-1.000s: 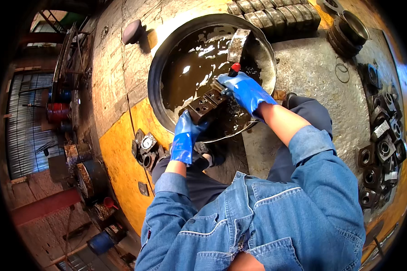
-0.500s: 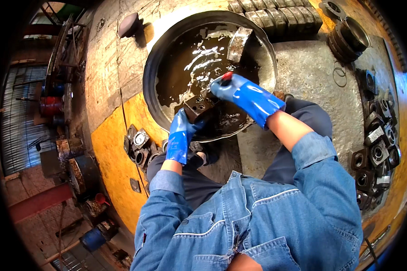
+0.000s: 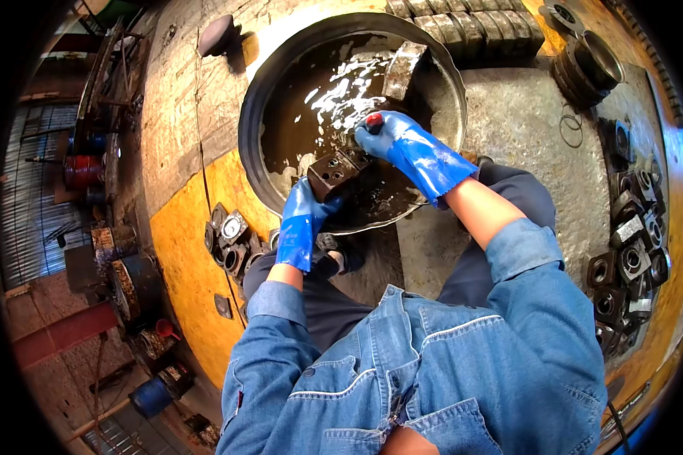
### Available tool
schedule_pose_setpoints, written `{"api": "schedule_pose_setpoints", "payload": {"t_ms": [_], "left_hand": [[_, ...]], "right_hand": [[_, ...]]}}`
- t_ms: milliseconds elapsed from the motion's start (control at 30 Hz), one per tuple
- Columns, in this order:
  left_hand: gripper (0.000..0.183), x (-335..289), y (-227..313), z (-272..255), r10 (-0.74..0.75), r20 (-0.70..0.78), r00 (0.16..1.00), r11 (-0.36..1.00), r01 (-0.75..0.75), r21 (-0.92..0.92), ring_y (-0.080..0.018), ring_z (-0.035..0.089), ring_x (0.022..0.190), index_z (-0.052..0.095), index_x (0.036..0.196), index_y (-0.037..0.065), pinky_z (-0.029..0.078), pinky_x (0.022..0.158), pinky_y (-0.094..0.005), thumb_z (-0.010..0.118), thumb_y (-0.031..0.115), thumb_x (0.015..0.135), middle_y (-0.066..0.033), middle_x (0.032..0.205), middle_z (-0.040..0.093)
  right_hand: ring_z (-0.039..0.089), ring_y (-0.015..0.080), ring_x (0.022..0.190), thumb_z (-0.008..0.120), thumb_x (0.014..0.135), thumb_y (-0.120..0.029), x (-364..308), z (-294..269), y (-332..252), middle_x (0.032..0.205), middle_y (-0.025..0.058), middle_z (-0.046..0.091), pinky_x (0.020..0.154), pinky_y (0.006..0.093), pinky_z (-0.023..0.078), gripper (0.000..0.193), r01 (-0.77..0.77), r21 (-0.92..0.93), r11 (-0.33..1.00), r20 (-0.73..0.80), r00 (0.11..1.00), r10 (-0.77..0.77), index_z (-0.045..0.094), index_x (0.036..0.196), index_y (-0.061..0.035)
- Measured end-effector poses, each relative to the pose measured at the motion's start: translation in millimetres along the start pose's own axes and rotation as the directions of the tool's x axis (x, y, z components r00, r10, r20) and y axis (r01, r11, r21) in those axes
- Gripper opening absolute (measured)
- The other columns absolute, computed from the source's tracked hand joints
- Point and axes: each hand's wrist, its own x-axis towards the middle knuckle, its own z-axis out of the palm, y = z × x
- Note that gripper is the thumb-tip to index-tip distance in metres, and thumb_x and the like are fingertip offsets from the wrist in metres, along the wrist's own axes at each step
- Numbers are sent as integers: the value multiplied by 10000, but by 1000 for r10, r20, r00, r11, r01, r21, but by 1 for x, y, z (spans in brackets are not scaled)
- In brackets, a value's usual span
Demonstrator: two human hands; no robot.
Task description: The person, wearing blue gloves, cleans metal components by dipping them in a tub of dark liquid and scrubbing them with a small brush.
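Both hands wear glossy blue rubber gloves: the left hand (image 3: 300, 224) and the right hand (image 3: 391, 136). The dark grey holed metal block (image 3: 334, 171) is dull and oily. A small red knob (image 3: 374, 120) shows at 12 o'clock of the right glove, perhaps a brush handle. The round black steel basin (image 3: 254, 114) holds muddy brown liquid (image 3: 311, 106) with white glints. At 6 o'clock, a faded blue denim jacket (image 3: 432, 364) with pale stitching. The floor patch (image 3: 186, 258) at 9 o'clock is worn yellow.

Dark metal housings (image 3: 622, 273) lie heaped beside stacked rings (image 3: 588, 68).
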Motion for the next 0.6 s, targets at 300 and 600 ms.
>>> {"api": "schedule_pose_setpoints", "payload": {"t_ms": [300, 600], "left_hand": [[730, 15, 7, 13, 63, -18, 998, 998, -62, 7, -410, 732, 1053, 669, 1141, -60, 579, 908, -446, 933, 479, 726, -274, 1120, 750], [586, 7, 2, 13, 67, -70, 995, 994, -73, -81, -252, 604, 779, 582, 935, 21, 527, 749, -399, 973, 387, 698, -134, 816, 640]], "right_hand": [[760, 251, 943, 733, 863, -362, 25, -4, 38, 1026, 63, 794, 874, 356, 585, 258, -64, 8, 998, 24, 998, 64, 786, 1000, -150], [743, 306, 988, 673, 878, -414, 12, 5, 21, 1061, 100, 781, 886, 380, 589, 295, -75, -182, 980, -24, 997, 72, 772, 1002, -165]]}}
